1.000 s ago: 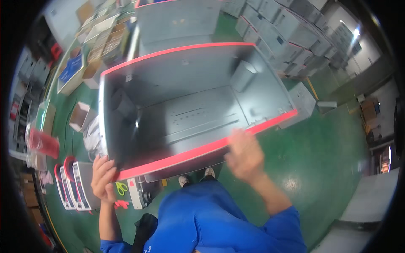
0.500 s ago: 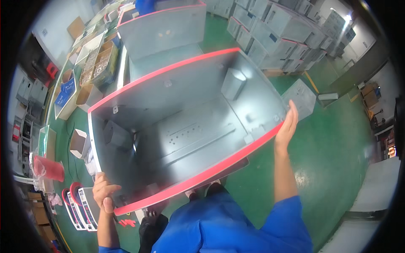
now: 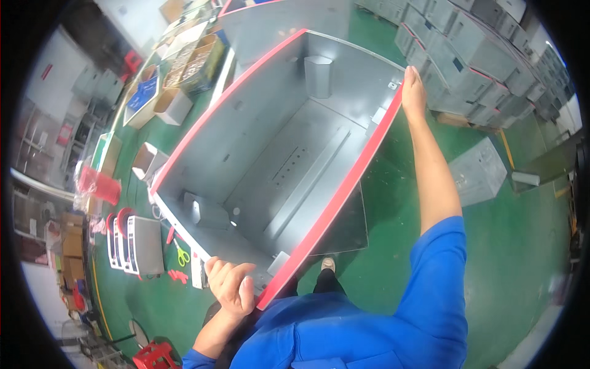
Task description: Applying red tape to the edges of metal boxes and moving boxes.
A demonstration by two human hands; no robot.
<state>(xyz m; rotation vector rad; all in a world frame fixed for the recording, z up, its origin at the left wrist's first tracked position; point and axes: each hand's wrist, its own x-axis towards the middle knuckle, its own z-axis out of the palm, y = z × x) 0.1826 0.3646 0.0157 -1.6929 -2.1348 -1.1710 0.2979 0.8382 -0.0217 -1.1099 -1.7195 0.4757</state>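
Note:
A large open-topped grey metal box, with red strips along its two long rims, is held tilted in front of my body. My left hand has its fingers curled over the short rim by the near corner. At the far right end of the near long rim, my right hand grips the edge, its fingertips showing on top. Inside the box are a raised rail, a row of small holes and folded metal brackets at the corners. The underside of the box is hidden.
Another grey box stands beyond mine. Stacked grey cabinets fill the far right, with a grey block on the floor nearby. To the left are parts bins, white machines, green-handled scissors and a red stool.
The box has turned anticlockwise, its right end swinging farther away. My right hand has gone up with that end, and my left hand has shifted right. The view has turned too.

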